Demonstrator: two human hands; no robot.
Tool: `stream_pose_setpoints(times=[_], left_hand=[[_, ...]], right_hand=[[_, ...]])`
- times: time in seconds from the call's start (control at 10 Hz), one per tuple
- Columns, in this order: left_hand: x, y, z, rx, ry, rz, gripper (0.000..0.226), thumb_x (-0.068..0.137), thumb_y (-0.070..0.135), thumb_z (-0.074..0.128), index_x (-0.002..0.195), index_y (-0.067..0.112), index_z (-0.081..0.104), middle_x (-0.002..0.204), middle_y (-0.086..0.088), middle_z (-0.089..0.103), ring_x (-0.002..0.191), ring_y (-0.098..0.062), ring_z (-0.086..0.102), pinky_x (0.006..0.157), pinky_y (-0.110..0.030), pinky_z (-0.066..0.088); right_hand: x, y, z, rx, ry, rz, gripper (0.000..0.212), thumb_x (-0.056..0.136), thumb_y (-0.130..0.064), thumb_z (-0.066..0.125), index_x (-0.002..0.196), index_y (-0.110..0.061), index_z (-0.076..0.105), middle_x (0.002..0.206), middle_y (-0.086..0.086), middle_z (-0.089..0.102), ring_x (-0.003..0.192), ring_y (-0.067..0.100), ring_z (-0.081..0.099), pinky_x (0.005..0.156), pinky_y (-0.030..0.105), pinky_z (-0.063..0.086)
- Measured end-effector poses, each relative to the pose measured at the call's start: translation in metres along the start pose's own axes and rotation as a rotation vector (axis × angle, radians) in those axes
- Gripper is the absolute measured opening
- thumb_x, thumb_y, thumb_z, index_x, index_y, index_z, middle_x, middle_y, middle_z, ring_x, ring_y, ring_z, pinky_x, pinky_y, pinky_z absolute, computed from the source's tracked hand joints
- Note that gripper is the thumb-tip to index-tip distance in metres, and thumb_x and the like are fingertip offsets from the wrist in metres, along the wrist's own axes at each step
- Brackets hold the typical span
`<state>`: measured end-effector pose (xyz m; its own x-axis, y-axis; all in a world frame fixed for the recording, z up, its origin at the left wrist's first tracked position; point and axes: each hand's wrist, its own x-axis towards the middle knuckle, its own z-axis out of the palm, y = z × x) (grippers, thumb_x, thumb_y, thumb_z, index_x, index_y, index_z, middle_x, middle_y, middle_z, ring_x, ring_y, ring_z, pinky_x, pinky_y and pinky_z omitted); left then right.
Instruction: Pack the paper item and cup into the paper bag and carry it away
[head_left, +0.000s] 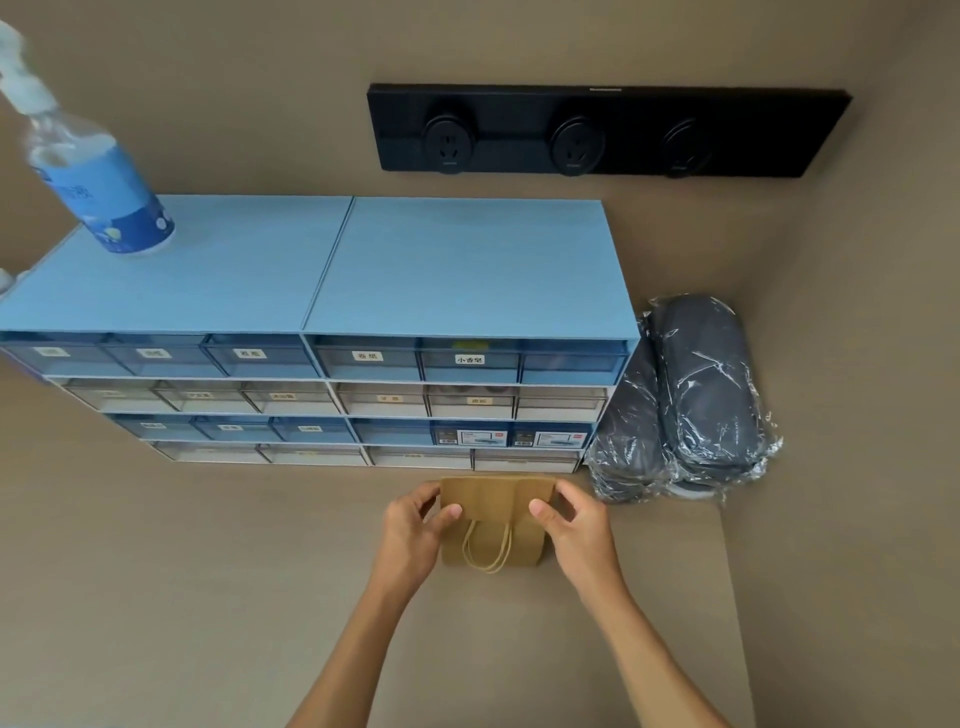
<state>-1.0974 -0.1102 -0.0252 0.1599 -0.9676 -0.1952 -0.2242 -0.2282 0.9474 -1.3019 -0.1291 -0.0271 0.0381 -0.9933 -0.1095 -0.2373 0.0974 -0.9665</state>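
while i watch the head view, my left hand (410, 525) and my right hand (571, 519) pinch the two upper corners of the folded paper bag (493, 540), thumbs on the near face and fingers curled behind. the bag lies flat on the beige counter (208, 571), its twine handles (485, 551) hanging toward me. it sits just in front of the blue drawer organizer (322, 322). a spray bottle (98, 192) stands on the organizer's top, plastic-wrapped grey slippers (696, 395) lean beside it, and a black socket strip (602, 132) is on the wall.
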Motion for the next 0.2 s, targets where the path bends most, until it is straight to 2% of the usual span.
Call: stream_pose_setpoints(times=[0.1, 0.2], left_hand=[[-0.002, 0.003, -0.005, 0.015, -0.001, -0.011, 0.044, 0.084, 0.014, 0.075, 0.125, 0.02, 0.061, 0.126, 0.002, 0.063, 0.123, -0.017, 0.054, 0.108, -0.039, 0.041], [-0.013, 0.01, -0.014, 0.069, 0.08, 0.121, 0.064, 0.08, 0.03, 0.078, 0.137, 0.034, 0.047, 0.135, 0.019, 0.049, 0.124, 0.002, 0.045, 0.109, -0.029, 0.035]], right_hand=[[-0.005, -0.008, -0.002, 0.011, 0.04, 0.001, 0.041, 0.085, -0.012, 0.068, 0.123, -0.026, 0.061, 0.124, -0.008, 0.065, 0.119, 0.008, 0.056, 0.103, 0.037, 0.044], [-0.014, -0.026, -0.008, -0.039, 0.147, -0.087, 0.046, 0.088, -0.021, 0.065, 0.131, -0.033, 0.052, 0.134, -0.014, 0.056, 0.127, 0.002, 0.046, 0.11, 0.036, 0.036]])
